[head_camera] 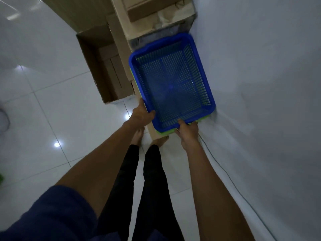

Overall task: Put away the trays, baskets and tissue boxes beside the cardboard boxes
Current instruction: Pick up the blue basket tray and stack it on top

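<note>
The blue basket (172, 84), nested in a green one (164, 133), sits hard against the wall (260, 84) atop a narrow cardboard box (152, 132). The left hand (140, 115) grips the corner away from the wall. The right hand (188, 131) pinches the near rim, fingers curled. The box looks barely wide enough, so if the stack is let go off-centre it could tip away from the wall.

Blue basket (172, 80) — both hands gripping

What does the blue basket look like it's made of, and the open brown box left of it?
The blue basket looks like moulded plastic, slightly glossy: uniform colour, perforated grid walls, smooth rim. The open box is likely cardboard, matte brown: thin walls, folded flaps.
</note>
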